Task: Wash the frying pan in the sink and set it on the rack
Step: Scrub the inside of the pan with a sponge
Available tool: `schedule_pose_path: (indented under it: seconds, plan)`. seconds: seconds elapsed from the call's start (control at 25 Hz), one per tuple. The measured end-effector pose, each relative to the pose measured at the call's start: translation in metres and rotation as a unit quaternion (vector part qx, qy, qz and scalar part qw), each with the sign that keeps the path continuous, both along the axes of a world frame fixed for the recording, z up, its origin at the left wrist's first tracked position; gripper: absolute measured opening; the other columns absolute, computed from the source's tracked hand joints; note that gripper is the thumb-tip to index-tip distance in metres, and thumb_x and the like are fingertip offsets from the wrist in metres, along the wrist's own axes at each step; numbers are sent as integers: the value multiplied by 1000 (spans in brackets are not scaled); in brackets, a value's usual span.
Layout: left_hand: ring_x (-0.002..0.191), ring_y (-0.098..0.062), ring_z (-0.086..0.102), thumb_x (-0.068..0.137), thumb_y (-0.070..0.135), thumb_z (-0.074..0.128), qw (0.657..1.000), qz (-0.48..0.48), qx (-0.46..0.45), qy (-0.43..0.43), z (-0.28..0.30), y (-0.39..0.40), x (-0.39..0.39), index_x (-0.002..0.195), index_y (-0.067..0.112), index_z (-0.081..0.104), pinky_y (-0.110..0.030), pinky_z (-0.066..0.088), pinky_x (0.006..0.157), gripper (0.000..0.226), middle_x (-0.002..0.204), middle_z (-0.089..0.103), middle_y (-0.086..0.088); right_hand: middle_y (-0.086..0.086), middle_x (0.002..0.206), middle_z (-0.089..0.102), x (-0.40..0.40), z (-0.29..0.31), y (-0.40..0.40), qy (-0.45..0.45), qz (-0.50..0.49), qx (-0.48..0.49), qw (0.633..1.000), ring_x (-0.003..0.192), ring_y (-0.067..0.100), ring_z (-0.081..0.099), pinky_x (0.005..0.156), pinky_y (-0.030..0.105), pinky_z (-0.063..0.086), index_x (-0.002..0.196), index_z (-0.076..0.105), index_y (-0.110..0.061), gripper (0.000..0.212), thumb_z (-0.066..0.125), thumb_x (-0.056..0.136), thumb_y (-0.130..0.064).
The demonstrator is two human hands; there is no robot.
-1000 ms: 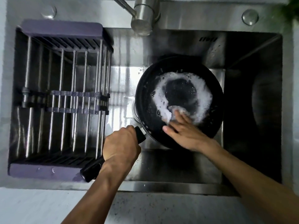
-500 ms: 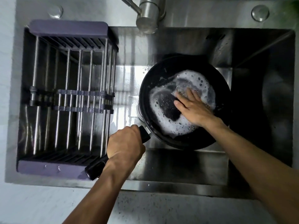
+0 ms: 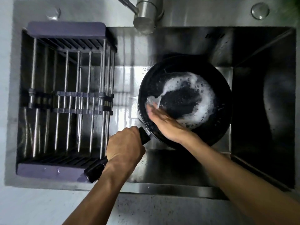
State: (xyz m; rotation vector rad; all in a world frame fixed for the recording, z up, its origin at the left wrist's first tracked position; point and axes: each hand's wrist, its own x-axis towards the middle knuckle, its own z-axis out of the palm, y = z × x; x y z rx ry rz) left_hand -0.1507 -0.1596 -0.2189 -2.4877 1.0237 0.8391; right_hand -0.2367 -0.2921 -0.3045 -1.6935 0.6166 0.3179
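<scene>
A black frying pan [image 3: 185,101] sits low in the stainless steel sink [image 3: 178,159], right of centre, its floor ringed with white suds [image 3: 204,104]. The left hand [image 3: 125,147] holds the long black handle [image 3: 95,172], fingers curled tight around it, the handle's end reaching toward the sink's near edge over the corner of the purple-framed rack [image 3: 68,98], which fills the sink's left side. The right hand [image 3: 164,122] lies inside the pan near its left wall, fingers together and pressing a pale scrubber [image 3: 153,100]; motion blur hides what kind. The faucet [image 3: 144,18] stands at the far edge; no running water shows. The pan looks rigid and fairly heavy, and with soap on it likely slippery everywhere but the handle, which appears the sound place to hold for the lift to the rack. Rinsing seems not yet done.
</scene>
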Motion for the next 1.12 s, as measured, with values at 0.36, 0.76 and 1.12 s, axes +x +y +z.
schedule_pose_path:
  seconds: [0.36, 0.76, 1.12]
  plan:
    - [74, -23, 60, 75, 25, 58, 1000, -4, 2, -5, -3, 1, -1, 102, 20, 54, -29, 35, 58, 28, 88, 64, -1, -22, 159, -23, 35, -31, -35, -81, -35, -94, 992, 145, 5, -23, 116, 39, -11, 146, -4, -61, 51, 18, 100, -62]
    - [75, -21, 61, 78, 28, 59, 1000, -9, -10, 0, 0, 1, -3, 103, 20, 54, -29, 37, 60, 26, 89, 65, -1, 6, 166, -9, -5, -38, -135, 36, 187, -509, 840, 153, 25, -6, 123, 44, -1, 157, 19, -23, 60, 30, 103, -47]
    - [68, -20, 53, 79, 25, 58, 1000, -6, -8, -4, 2, 0, -1, 104, 19, 55, -29, 38, 58, 27, 87, 65, -1, 26, 161, 19, -53, -5, -129, 232, 173, -581, 761, 150, 39, 8, 120, 47, -8, 153, 20, 6, 77, 31, 100, -48]
